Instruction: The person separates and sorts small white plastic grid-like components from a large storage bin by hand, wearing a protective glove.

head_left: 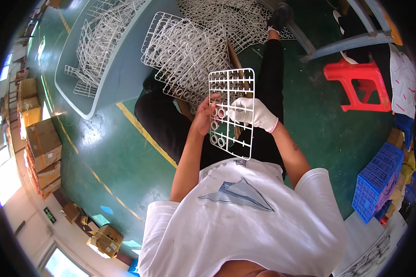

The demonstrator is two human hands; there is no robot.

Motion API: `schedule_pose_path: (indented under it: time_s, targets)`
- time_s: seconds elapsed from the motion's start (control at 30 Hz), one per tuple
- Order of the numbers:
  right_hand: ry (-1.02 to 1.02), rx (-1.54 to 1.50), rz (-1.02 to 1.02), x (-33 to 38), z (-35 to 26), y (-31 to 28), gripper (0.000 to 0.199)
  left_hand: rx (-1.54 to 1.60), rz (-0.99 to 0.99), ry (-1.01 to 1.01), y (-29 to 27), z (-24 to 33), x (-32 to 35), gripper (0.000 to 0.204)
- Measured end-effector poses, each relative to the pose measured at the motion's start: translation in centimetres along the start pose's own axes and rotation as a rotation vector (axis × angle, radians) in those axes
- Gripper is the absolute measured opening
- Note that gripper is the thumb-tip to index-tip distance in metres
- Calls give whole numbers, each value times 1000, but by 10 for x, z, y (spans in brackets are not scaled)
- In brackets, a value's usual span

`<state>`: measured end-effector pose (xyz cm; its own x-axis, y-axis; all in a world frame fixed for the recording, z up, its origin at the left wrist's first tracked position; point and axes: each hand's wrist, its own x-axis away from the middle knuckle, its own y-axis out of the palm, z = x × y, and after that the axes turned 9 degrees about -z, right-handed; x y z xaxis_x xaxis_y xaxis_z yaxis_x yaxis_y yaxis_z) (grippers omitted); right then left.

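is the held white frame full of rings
Partly bare: the white frame has rings at its lower left but none at its lower right.

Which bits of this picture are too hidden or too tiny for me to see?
All in the head view:
Left hand: some fingers are hidden behind the white ring frame.
Gloved right hand: exactly what its fingertips touch is too small to tell.
Cardboard box: its inside is covered by heaped frames.
Grey-blue bin: its far end is cut off by the top edge.
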<state>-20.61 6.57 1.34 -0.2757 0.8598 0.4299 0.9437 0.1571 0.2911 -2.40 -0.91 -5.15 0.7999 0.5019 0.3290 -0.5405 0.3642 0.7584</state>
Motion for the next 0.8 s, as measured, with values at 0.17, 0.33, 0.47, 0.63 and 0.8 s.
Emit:
schedule_pose_path:
  time_s: [0.17, 0.33, 0.47, 0.63, 0.8]
  targets:
    - [36, -184, 27, 0, -2, 1, 27, 5, 32, 3, -5, -5, 2, 31]
    - [91, -395, 174, -7, 9, 9, 25, 6, -1, 35, -11, -11, 0, 30]
    - [53, -335, 171, -6, 13, 9, 26, 33, 9, 8, -15, -10, 0, 30]
    - [30, -251, 149, -1, 5, 10, 27, 29, 0, -8, -15, -8, 0, 29]
    - [-36, -276, 147, 2, 6, 12, 27, 35, -9, -15, -16, -8, 0, 26]
